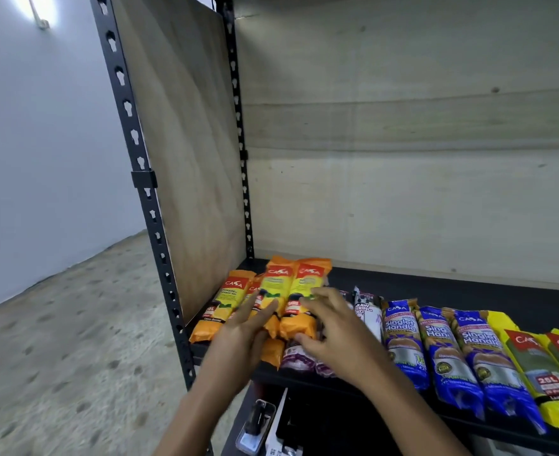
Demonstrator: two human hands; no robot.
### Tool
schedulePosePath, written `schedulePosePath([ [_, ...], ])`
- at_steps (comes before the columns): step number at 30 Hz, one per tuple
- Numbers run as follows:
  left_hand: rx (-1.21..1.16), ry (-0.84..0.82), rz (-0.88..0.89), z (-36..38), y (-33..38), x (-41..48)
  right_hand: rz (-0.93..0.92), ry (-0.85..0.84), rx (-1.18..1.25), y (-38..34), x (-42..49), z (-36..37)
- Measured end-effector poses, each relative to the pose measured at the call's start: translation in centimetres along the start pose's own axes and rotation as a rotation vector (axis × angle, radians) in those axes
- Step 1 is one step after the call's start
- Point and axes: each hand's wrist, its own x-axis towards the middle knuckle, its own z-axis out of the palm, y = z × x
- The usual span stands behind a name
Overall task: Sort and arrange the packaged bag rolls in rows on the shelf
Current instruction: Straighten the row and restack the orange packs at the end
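Where the black shelf (pixel 419 284) meets its wooden side panel (pixel 186 159), a cluster of orange packs (pixel 304 284) is stacked, two of them lying on top of the others with labels up. The left hand (pixel 242 334) is laid with straight fingers against the lower part of the top packs, while the right hand (pixel 330 327) is curled over the rightmost one, thumb at its near end. Purple packs (pixel 296 358) are partly hidden beneath the stack and hands. Further right, a white pack (pixel 367 311), three blue packs (pixel 403 340) and yellow packs (pixel 534 363) are laid side by side in a row. A black slotted upright (pixel 140 166) is seen at the front left corner, with speckled floor (pixel 58 340) beyond.
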Motion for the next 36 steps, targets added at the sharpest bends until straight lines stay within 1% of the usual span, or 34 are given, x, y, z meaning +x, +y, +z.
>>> schedulePosePath([
  [5,-0.077,-0.075,0.061,3.6,5.1,-0.2,0.117,-0.012,-0.172,3.5,-4.1,-3.6],
  [10,-0.014,-0.140,0.107,5.7,7.2,0.1,0.200,-0.073,-0.216,5.1,-6.1,-5.1],
  [14,0.010,-0.193,0.148,5.0,6.9,0.3,0.202,-0.119,-0.239,4.9,-6.0,-5.3],
  [17,-0.087,-0.273,0.169,3.2,6.6,0.1,0.259,-0.196,-0.269,3.6,-5.8,-5.9],
  [18,-0.123,-0.290,0.167,2.5,6.4,0.0,0.271,-0.186,-0.278,2.9,-5.7,-6.0],
  [19,-0.153,-0.287,0.153,1.9,6.1,0.0,0.263,-0.135,-0.292,2.0,-5.5,-6.0],
  [20,-0.165,-0.267,0.124,1.4,5.4,-0.1,0.229,-0.049,-0.301,0.9,-5.3,-5.8],
  [22,-0.112,-0.183,0.043,0.5,2.7,-0.3,0.122,0.114,-0.255,-1.5,-4.5,-5.0],
  [23,-0.049,-0.135,0.001,0.1,0.9,-0.4,0.072,0.133,-0.196,-2.7,-4.0,-4.4],
  [25,0.072,-0.069,-0.059,-0.8,-2.9,-0.5,-0.028,0.045,-0.115,-4.8,-2.8,-2.5],
  [26,0.122,-0.075,-0.068,-1.2,-4.6,-0.4,-0.080,-0.023,-0.123,-5.4,-2.1,-1.1],
  [29,0.248,-0.191,-0.070,-1.5,-7.9,-0.2,-0.182,-0.165,-0.295,-6.5,0.4,2.8],
  [32,0.240,-0.325,-0.068,-1.3,-8.7,-0.6,-0.144,-0.275,-0.484,-6.2,2.4,5.4],
  [34,0.193,-0.318,-0.061,-1.0,-9.1,-0.9,-0.110,-0.287,-0.537,-5.9,2.9,6.1],
  [36,0.177,-0.264,-0.030,-0.9,-9.5,-1.1,-0.114,-0.263,-0.538,-5.7,3.0,6.4],
])
